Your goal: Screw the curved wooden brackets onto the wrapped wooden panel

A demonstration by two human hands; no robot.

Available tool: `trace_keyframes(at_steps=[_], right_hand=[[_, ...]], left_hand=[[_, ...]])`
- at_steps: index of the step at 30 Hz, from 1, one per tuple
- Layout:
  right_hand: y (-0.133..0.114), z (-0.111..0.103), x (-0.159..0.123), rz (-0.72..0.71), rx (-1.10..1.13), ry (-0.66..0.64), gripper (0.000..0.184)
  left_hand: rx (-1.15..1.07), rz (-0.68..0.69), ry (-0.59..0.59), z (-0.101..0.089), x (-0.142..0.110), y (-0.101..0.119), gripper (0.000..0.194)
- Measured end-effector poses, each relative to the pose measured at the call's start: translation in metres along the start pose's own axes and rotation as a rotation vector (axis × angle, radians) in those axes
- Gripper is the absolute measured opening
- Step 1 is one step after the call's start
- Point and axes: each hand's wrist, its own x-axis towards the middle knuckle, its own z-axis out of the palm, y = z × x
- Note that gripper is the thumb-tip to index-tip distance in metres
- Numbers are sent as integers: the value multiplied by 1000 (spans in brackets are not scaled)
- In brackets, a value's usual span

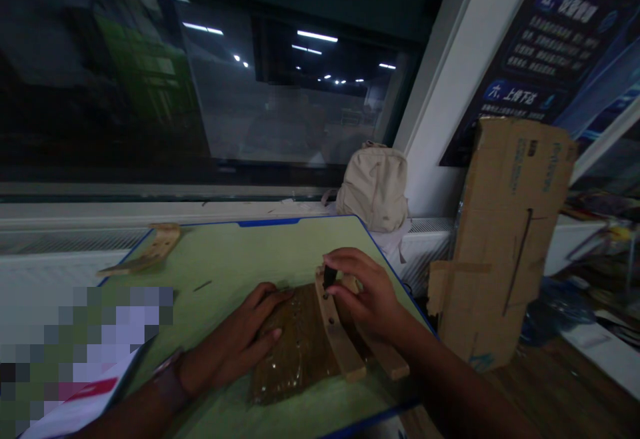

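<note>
My left hand [250,329], wearing a wristband, rests with its fingers apart on a brown package wrapped in clear plastic [285,372]. With thumb and fingers, my right hand [367,292] pinches a small black piece [329,276]; its exact kind is unclear. The black piece stands upright over the far part of a curved wooden piece [343,345], close to a hole in it. That wooden piece lies along the package's right side and has more than one hole. A second wooden piece [387,355] lies to its right, partly hidden under my right hand.
A green table [220,252] with blue edging holds another curved wooden piece [155,249] at its far left corner. A thin dark stick-like item [203,286] lies nearby. A beige backpack [375,185] sits beyond the far right corner. Flattened cardboard [505,245] leans at right.
</note>
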Motion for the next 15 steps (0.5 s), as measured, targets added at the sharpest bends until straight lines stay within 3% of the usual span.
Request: trace_keyframes(at_steps=[5,9,12,15], right_hand=[[1,4,-7,143,194,32,26],[11,3,-9,183,0,198,17],[11,-1,-5,77,-140,152,21],[4,-2,-2,46,-29,65,23]], left_hand=[[15,-17,-9,-1,0,1,48],[18,-7,15,-1,0,0,47],[20,5,20,0,0,0,49],[20,8,7,-1,1,1,51]])
